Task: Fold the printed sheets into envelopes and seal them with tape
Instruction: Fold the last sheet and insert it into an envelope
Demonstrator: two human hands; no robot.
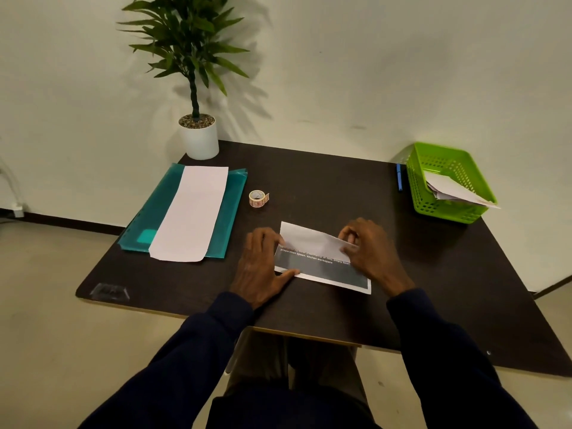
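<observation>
One sheet (311, 243) — left hand (262, 263), right hand (370, 249)

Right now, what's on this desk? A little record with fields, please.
Work in hand: printed sheet, far part folded over its dark print
Left hand: presses flat on the sheet's left end
Right hand: pinches the folded flap at its right end
Tape roll: untouched, beyond the sheet
Left side: white sheet on teal folder
Right corner: green basket holding folded papers, blue pen beside it
Far edge: potted plant

A potted plant (199, 139) stands at the far-left corner of the dark table (325, 187), a blue pen (399, 178) far right.
</observation>
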